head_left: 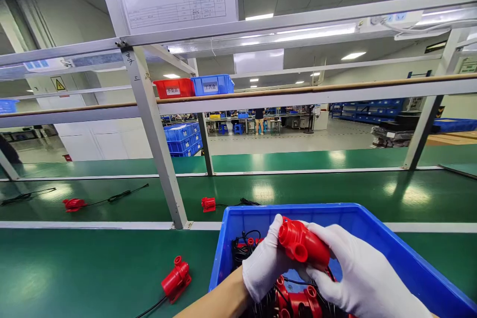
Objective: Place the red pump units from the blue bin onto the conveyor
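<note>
Both white-gloved hands, left hand (265, 258) and right hand (357, 273), clasp a red plastic pump with round ports (302, 244) at lower centre, above the blue plastic bin (402, 258); the bin's contents are partly hidden, its bottom edge cut off.

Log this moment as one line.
both hands: left hand, right hand | holding: red pump | over: blue bin

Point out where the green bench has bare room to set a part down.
Free: the near green bench left of the blue bin, beyond the lone red pump. The belt right of the metal post is also bare. Crowded: inside the bin, under both hands, pumps and black wires pile up.
</note>
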`<state>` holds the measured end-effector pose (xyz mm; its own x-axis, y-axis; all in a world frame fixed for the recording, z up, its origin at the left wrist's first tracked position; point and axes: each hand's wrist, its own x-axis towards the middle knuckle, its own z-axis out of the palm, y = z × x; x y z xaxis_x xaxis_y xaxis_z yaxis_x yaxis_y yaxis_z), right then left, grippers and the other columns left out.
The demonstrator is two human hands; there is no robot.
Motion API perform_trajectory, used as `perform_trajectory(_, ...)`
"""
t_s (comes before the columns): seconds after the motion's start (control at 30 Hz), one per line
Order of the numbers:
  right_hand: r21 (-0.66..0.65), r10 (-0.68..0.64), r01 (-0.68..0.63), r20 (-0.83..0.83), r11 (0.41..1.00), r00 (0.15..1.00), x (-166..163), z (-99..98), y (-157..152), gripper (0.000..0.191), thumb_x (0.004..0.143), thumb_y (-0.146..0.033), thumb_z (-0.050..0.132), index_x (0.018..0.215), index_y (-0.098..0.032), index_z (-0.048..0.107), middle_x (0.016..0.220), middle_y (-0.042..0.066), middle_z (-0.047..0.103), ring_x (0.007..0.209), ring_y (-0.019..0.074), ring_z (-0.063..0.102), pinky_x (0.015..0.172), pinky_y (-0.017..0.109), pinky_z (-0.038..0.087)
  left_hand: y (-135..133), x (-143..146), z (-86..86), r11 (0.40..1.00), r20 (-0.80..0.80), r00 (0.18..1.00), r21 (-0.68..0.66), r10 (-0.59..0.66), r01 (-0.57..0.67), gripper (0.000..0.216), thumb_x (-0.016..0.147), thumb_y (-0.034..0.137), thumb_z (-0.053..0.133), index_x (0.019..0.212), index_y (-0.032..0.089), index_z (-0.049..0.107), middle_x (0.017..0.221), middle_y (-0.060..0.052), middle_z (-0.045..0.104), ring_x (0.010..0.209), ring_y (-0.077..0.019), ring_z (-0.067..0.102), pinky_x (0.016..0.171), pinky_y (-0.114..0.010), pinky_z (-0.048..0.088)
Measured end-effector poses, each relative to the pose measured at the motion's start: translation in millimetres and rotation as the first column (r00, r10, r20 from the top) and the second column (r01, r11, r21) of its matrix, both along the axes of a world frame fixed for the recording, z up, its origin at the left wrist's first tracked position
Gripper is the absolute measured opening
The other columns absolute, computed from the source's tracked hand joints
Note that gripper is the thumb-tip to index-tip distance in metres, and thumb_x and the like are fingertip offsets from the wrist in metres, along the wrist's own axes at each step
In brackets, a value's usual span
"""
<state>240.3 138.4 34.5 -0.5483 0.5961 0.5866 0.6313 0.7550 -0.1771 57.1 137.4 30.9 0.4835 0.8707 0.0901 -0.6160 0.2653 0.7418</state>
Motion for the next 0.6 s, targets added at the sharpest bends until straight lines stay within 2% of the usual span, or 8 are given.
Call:
perform_trajectory(0.13, 0.112, 0.134, -0.145, 0.101, 0.983, 0.986, 4, -1.6, 2, 0.067, 0.081, -0.024, 0.061, 0.143, -0.025, 0.036, 0.106, 0.006, 0.060, 0.083, 0.0192, 0.058, 0.069, 0.031, 0.051, -3, -5, -1.6, 1.000, -0.033, 0.999, -0.027, 0.003, -0.004, 0.069, 0.078, 0.070, 0.061, 0.108, 0.008, 0.064, 0.095, -0.011, 0.066, 0.101, -0.0280, 0.060, 0.099, -0.038, 0.041)
perform_trajectory(0.23, 0.202, 0.187, -0.219, 0.166, 0.955, 0.968, 8, 0.4, 4, 0.066, 0.085, -0.020, 0.055, 0.146, -0.022, 0.032, 0.115, 0.009, 0.059, 0.088, 0.0213, 0.058, 0.072, 0.033, 0.052, -10, -9, -1.4, 0.992, -0.094, 0.988, 0.055, 0.120, -0.115, 0.059, 0.088, 0.060, 0.053, 0.115, 0.008, 0.064, 0.104, -0.013, 0.065, 0.100, -0.0258, 0.059, 0.096, -0.036, 0.042)
perform_trajectory(0.3, 0.237, 0.161, -0.185, 0.120, 0.954, 0.980, 11, 4.0, 4, 0.060, 0.089, -0.023, 0.054, 0.145, -0.023, 0.032, 0.116, 0.009, 0.060, 0.092, 0.0208, 0.059, 0.077, 0.033, 0.051, -14, -10, -0.7, 0.964, -0.134, 0.963, 0.166, 0.233, -0.210, 0.052, 0.093, 0.054, 0.047, 0.118, 0.011, 0.062, 0.111, -0.012, 0.063, 0.105, -0.0252, 0.057, 0.099, -0.036, 0.040)
perform_trajectory(0.37, 0.190, 0.105, -0.113, 0.049, 0.975, 0.993, 13, 8.3, 2, 0.046, 0.091, -0.032, 0.056, 0.135, -0.025, 0.043, 0.111, 0.006, 0.061, 0.092, 0.0188, 0.059, 0.078, 0.030, 0.051, -16, -10, 0.3, 0.908, -0.198, 0.907, 0.281, 0.372, -0.312, 0.047, 0.098, 0.051, 0.040, 0.122, 0.015, 0.060, 0.120, -0.010, 0.060, 0.113, -0.0251, 0.053, 0.103, -0.035, 0.037)
perform_trajectory(0.43, 0.047, 0.056, -0.057, 0.019, 0.997, 0.998, 14, 11.7, 0, 0.025, 0.093, -0.041, 0.054, 0.113, -0.026, 0.055, 0.098, 0.003, 0.063, 0.083, 0.0163, 0.060, 0.070, 0.026, 0.049, -16, -11, 1.4, 0.845, -0.249, 0.834, 0.366, 0.491, -0.388, 0.048, 0.100, 0.052, 0.036, 0.127, 0.018, 0.057, 0.130, -0.008, 0.055, 0.123, -0.0252, 0.047, 0.107, -0.034, 0.034)
perform_trajectory(0.47, -0.032, 0.042, -0.042, 0.020, 0.999, 0.999, 14, 12.4, -2, 0.022, 0.094, -0.045, 0.051, 0.101, -0.025, 0.058, 0.091, 0.002, 0.063, 0.076, 0.0153, 0.060, 0.065, 0.025, 0.048, -17, -11, 1.8, 0.820, -0.266, 0.802, 0.392, 0.535, -0.417, 0.050, 0.100, 0.054, 0.035, 0.130, 0.019, 0.055, 0.134, -0.008, 0.052, 0.126, -0.0253, 0.044, 0.109, -0.034, 0.033)
perform_trajectory(0.53, -0.162, 0.022, -0.013, 0.060, 0.987, 0.998, 10, 10.8, -4, 0.030, 0.094, -0.051, 0.047, 0.088, -0.025, 0.059, 0.080, 0.000, 0.062, 0.066, 0.0147, 0.058, 0.058, 0.025, 0.045, -18, -11, 2.6, 0.787, -0.296, 0.753, 0.426, 0.588, -0.447, 0.053, 0.099, 0.057, 0.034, 0.134, 0.019, 0.050, 0.139, -0.008, 0.048, 0.130, -0.0255, 0.041, 0.111, -0.034, 0.032)
perform_trajectory(0.6, -0.211, 0.011, 0.013, 0.110, 0.978, 0.994, 4, 5.2, -5, 0.035, 0.093, -0.057, 0.046, 0.085, -0.025, 0.059, 0.076, -0.001, 0.061, 0.063, 0.0160, 0.058, 0.056, 0.027, 0.042, -21, -10, 3.1, 0.773, -0.332, 0.721, 0.454, 0.608, -0.443, 0.053, 0.100, 0.056, 0.033, 0.137, 0.020, 0.045, 0.140, -0.008, 0.046, 0.130, -0.0250, 0.042, 0.111, -0.035, 0.032)
